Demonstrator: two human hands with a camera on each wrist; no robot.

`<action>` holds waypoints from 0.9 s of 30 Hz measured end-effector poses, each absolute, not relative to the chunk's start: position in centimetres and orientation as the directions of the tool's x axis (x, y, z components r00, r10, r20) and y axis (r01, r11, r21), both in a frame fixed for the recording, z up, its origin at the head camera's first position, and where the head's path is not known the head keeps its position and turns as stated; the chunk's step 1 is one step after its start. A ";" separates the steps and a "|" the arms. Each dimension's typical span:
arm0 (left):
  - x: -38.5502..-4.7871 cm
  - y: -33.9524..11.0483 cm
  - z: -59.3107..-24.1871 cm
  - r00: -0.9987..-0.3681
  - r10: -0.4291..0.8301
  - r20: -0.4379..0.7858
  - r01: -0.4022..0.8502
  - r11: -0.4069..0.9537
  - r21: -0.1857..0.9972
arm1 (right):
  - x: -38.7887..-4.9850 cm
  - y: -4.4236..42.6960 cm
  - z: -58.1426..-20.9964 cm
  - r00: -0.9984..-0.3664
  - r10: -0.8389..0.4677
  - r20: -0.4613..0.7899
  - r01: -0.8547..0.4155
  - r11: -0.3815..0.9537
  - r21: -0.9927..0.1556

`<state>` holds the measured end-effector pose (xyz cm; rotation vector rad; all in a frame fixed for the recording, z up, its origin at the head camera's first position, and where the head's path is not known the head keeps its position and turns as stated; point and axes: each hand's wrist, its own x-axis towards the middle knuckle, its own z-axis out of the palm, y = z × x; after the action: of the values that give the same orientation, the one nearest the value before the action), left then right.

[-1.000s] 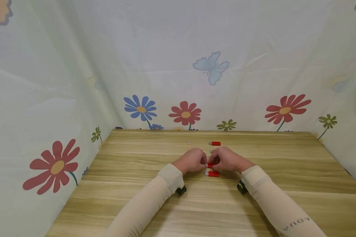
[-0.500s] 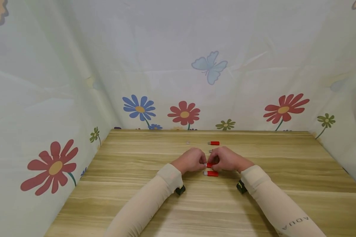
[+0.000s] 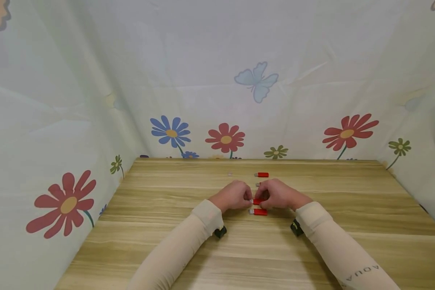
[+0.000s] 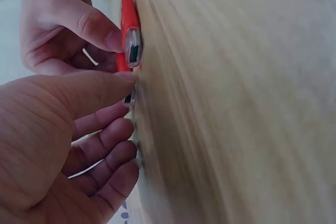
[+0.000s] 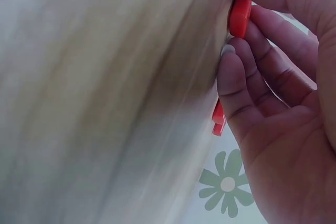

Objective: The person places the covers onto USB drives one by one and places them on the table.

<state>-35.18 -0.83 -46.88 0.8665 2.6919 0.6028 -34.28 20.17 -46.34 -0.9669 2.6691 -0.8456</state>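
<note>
In the head view my left hand [image 3: 233, 195] and right hand [image 3: 278, 195] meet over the table at a red USB flash drive [image 3: 256, 201]. The right hand pinches its red body [image 5: 240, 17] between thumb and fingers. At the other end, the left thumb and fingers [image 4: 100, 93] pinch its clear cap, mostly hidden behind the thumb. Just nearer to me lies a second red flash drive [image 3: 259, 212], its clear cap [image 4: 133, 48] on the connector. Beyond the hands, another drive [image 3: 258, 184] shows only its metal connector; the right hand covers most of it.
Farthest back on the wooden table [image 3: 174, 181] lies a red flash drive [image 3: 262, 175] with its metal connector bare. A small clear piece [image 3: 230, 174], like a loose cap, lies to its left. A flower-printed curtain [image 3: 203, 80] encloses the back and sides.
</note>
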 end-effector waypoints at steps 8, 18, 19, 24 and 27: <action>-36.2 -2.2 -46.4 -0.776 0.627 -0.065 0.539 0.713 0.448 | -34.6 20.7 -45.3 -0.825 -0.564 0.041 -0.495 0.684 -0.536; -37.9 -4.0 -44.5 -0.800 0.600 0.011 0.574 0.761 0.303 | -36.4 22.1 -44.2 -0.858 -0.508 0.078 -0.475 0.724 -0.501; -38.1 -4.2 -44.5 -0.799 0.601 0.016 0.581 0.765 0.278 | -36.6 22.2 -44.2 -0.859 -0.505 0.084 -0.476 0.728 -0.493; -39.1 -5.0 -44.8 -0.798 0.601 0.035 0.594 0.777 0.209 | -37.0 22.6 -44.7 -0.868 -0.487 0.101 -0.477 0.755 -0.450; -39.5 -5.2 -45.0 -0.798 0.601 0.048 0.599 0.779 0.185 | -37.3 22.7 -45.0 -0.880 -0.465 0.095 -0.452 0.760 -0.466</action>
<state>-39.50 -5.25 -45.05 0.9950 2.9505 0.3001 -37.30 22.70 -45.02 -0.7620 2.9226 -0.7632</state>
